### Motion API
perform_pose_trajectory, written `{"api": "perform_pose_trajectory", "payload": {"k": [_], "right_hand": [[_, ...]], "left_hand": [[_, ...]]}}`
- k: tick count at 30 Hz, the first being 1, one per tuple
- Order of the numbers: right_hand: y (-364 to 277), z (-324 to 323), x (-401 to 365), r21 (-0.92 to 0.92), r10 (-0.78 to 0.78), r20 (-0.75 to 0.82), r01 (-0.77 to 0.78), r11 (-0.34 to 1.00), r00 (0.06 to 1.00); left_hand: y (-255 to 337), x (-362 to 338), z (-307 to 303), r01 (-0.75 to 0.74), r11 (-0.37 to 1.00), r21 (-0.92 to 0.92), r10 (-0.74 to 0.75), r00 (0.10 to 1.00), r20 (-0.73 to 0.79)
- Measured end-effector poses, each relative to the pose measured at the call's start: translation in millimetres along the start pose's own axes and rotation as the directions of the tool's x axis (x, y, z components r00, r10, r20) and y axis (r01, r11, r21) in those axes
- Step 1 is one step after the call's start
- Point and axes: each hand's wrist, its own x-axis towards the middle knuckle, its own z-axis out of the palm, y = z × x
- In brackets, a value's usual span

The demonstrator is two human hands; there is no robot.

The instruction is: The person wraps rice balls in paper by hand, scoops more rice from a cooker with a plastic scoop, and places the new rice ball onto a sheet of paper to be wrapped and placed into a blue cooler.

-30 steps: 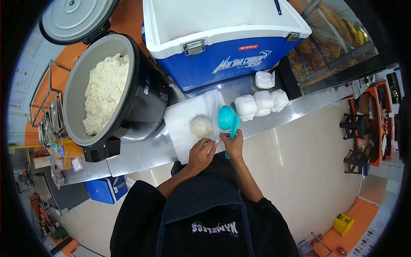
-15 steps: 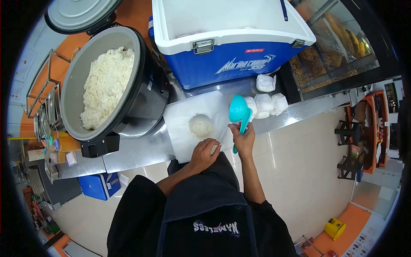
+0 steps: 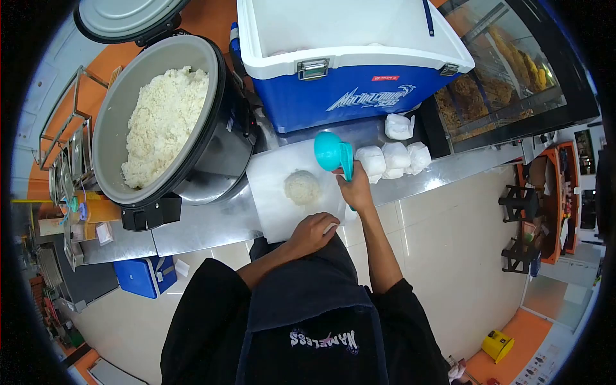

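A flattened round portion of rice (image 3: 301,188) lies on white paper (image 3: 264,168) on the metal counter. My right hand (image 3: 357,190) is closed around the handle of a teal scoop (image 3: 328,151), whose bowl is over the paper's upper right part. At the paper's lower right edge rests my left hand (image 3: 314,232), its fingers bent together over the edge; whether they pinch the paper is hard to make out. White wrapped packets (image 3: 396,156) sit just right of the scoop.
A large cooker full of rice (image 3: 165,122) stands at the left, lid raised. Behind the paper is a blue and white cooler (image 3: 340,96), open. A glass food case (image 3: 507,77) is at the right. The counter's front edge runs close to my body.
My right hand has moved slightly up and left, bringing the scoop from beside the packets to over the paper. My left hand has shifted a little right and down.
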Motion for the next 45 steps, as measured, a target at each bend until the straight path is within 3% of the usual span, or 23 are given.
{"api": "perform_pose_trajectory", "payload": {"k": [5, 7, 8, 9, 10, 11, 13, 18, 20, 21, 23, 26, 28, 29, 31, 33, 34, 36, 37, 39, 42, 44, 45], "right_hand": [[24, 25, 16, -0.145, -0.036, 0.144, 0.057, 0.988, 0.989], [28, 29, 18, -0.345, 0.138, 0.264, -0.04, 0.938, 0.955], [31, 29, 17, -0.343, 0.138, 0.266, -0.04, 0.938, 0.954], [33, 26, 14, -0.35, 0.156, 0.241, -0.065, 0.935, 0.958], [36, 23, 12, -0.357, 0.175, 0.216, -0.089, 0.93, 0.961], [38, 20, 10, -0.359, 0.177, 0.223, -0.088, 0.929, 0.959], [46, 17, 9, -0.278, 0.109, 0.228, -0.042, 0.96, 0.967], [47, 18, 12, -0.283, 0.113, 0.218, -0.048, 0.958, 0.969], [41, 17, 13, -0.27, 0.136, 0.217, -0.074, 0.96, 0.967], [40, 17, 12, -0.265, 0.124, 0.214, -0.065, 0.962, 0.969], [39, 17, 11, -0.261, 0.112, 0.206, -0.056, 0.964, 0.972], [42, 21, 4, -0.278, 0.044, 0.147, -0.001, 0.961, 0.988], [36, 26, -9, -0.315, -0.213, -0.014, 0.197, 0.928, 0.977], [31, 27, -20, -0.317, -0.214, -0.011, 0.2, 0.927, 0.977], [-2, 27, -50, -0.106, -0.036, 0.014, 0.037, 0.994, 0.999], [-20, 34, -78, 0.181, 0.409, 0.12, -0.425, 0.887, 0.904], [-20, 39, -90, 0.18, 0.411, 0.118, -0.426, 0.886, 0.904], [-16, 50, -108, 0.387, 0.59, 0.131, -0.589, 0.709, 0.796], [-13, 54, -110, 0.393, 0.597, 0.125, -0.592, 0.704, 0.793], [-13, 62, -115, 0.523, 0.654, 0.202, -0.645, 0.557, 0.729], [-22, 70, -111, 0.598, 0.669, 0.232, -0.646, 0.474, 0.706], [-32, 71, -106, 0.667, 0.682, 0.294, -0.655, 0.355, 0.67], [-33, 72, -104, 0.673, 0.682, 0.29, -0.65, 0.353, 0.671]], "left_hand": [[-14, -11, 12, -0.087, 0.996, 0.026, 0.079, 0.97, 0.229], [-23, -18, 10, 0.189, 0.981, -0.048, -0.175, 0.962, 0.208], [-28, -20, 9, 0.191, 0.98, -0.047, -0.178, 0.962, 0.207], [-33, -23, 7, 0.301, 0.953, -0.026, -0.301, 0.953, -0.009], [-37, -26, 7, 0.41, 0.912, -0.031, -0.405, 0.885, -0.227], [-42, -29, 8, 0.416, 0.909, -0.034, -0.412, 0.882, -0.229], [-48, -30, 6, 0.616, 0.743, -0.262, -0.667, 0.713, -0.216], [-45, -22, 7, 0.699, 0.649, -0.301, -0.752, 0.648, -0.116], [-49, -20, 10, 0.769, 0.559, -0.31, -0.824, 0.556, -0.108], [-54, -20, 13, 0.767, 0.561, -0.31, -0.823, 0.558, -0.107], [-67, -22, 17, 0.746, 0.362, -0.559, -0.906, 0.424, -0.021], [-62, -18, 9, 0.762, 0.278, -0.585, -0.932, 0.36, 0.027], [-61, -18, 7, 0.755, 0.261, -0.601, -0.931, 0.362, 0.05], [-61, -17, 7, 0.748, 0.244, -0.617, -0.929, 0.363, 0.072], [-72, -22, 11, 0.736, 0.228, -0.637, -0.922, 0.373, 0.101], [-72, -23, 10, 0.727, 0.215, -0.652, -0.913, 0.386, 0.13], [-64, -20, 4, 0.738, 0.225, -0.637, -0.91, 0.392, 0.132], [-56, -15, -1, 0.752, 0.235, -0.615, -0.907, 0.398, 0.14], [-54, -14, -2, 0.761, 0.234, -0.606, -0.911, 0.389, 0.137], [-58, -16, 0, 0.777, 0.237, -0.583, -0.912, 0.384, 0.141], [-78, -25, 8, 0.757, 0.294, -0.583, -0.876, 0.457, 0.151], [-86, -27, 10, 0.728, 0.141, -0.672, -0.838, 0.449, 0.311], [-81, -24, 6, 0.731, 0.145, -0.667, -0.836, 0.451, 0.313]]}}
